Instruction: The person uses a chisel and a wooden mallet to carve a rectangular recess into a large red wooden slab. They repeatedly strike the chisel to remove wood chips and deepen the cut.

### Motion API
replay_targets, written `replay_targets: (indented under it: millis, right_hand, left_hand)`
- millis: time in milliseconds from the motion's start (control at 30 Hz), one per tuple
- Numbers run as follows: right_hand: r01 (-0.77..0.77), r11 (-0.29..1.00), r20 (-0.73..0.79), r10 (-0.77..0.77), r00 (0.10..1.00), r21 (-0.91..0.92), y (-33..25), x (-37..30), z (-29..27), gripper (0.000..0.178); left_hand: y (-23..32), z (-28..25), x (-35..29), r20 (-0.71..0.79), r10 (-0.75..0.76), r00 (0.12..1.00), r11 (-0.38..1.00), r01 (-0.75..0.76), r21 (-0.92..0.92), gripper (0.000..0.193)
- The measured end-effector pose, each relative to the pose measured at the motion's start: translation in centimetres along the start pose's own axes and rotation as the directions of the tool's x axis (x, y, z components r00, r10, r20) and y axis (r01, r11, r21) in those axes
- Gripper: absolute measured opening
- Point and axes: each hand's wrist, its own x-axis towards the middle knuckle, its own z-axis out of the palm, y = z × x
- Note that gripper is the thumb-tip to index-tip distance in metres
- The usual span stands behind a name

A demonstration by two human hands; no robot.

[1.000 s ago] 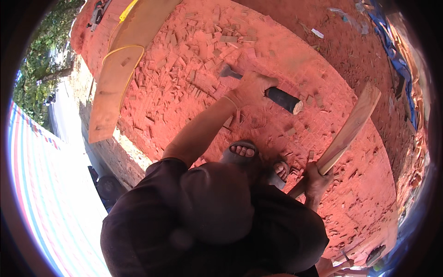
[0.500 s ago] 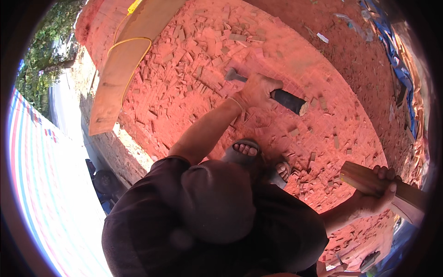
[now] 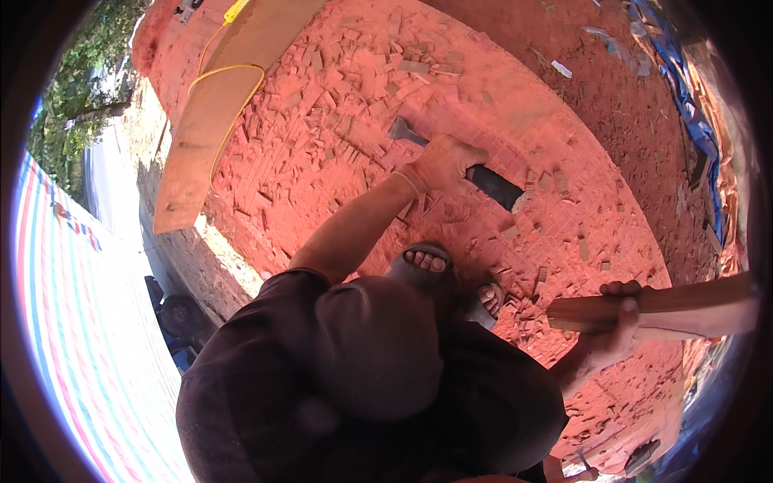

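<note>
My left hand [image 3: 448, 165] is closed around a chisel [image 3: 495, 189]. Its flat grey blade points to the far left, and the dark, thick handle end points to the near right. The chisel lies just over a large reddish slab [image 3: 515, 97] strewn with wood chips. At the right, my right hand [image 3: 616, 334] grips a thick wooden bar [image 3: 684, 310] near its left end, with fingers over the top. The bar is held roughly level, apart from the chisel handle, and its far end runs to the picture's rim.
My sandalled feet [image 3: 427, 259] stand on the slab. A brown board [image 3: 187, 173] with a yellow cord [image 3: 233, 71] lies at the left. Striped sheeting [image 3: 72, 322] is at the lower left, blue sheeting [image 3: 692, 113] at the right. Another person's hand [image 3: 581, 475] shows at the bottom.
My right hand has moved left and away from me, bringing the wooden bar closer to the chisel and more level. My left hand and the chisel have shifted slightly left.
</note>
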Motion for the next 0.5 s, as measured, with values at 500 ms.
replay_targets:
  millis: [500]
  right_hand:
    - [-0.165,0.930,0.113,0.212,0.971,-0.328,8.2,-4.7,-0.7,0.020]
  left_hand:
    - [-0.9,-1.0,-1.2,-0.114,-0.036,0.993,0.999,0.032,-0.039,0.024]
